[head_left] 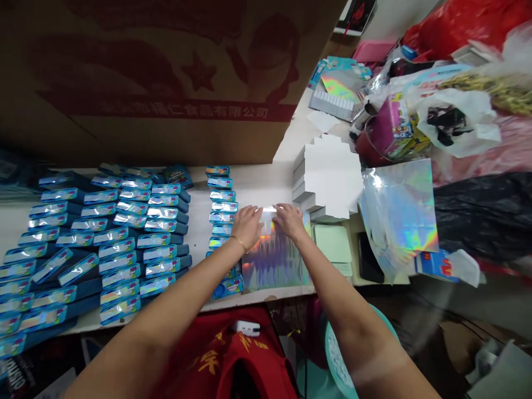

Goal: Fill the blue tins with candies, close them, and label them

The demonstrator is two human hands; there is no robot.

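Observation:
A shiny holographic sheet (276,266) lies flat on the white table (253,185) in front of me. My left hand (248,226) rests on its upper left part, fingers spread and pointing away. Over the upper right part, my right hand (290,220) lies with its fingers apart. Neither hand is closed round anything. Just left of the sheet runs a column of small blue boxes (223,206) with shiny edges. To the right are a stack of white die-cut card (328,174) and a pile of pale green card (332,244).
Many blue boxes (118,263) stand in rows at the left. A large cardboard carton (145,133) is behind them. At the right are a dark phone-like object (369,257), another holographic sheet (401,205), a red bucket (368,144) and plastic bags (477,208).

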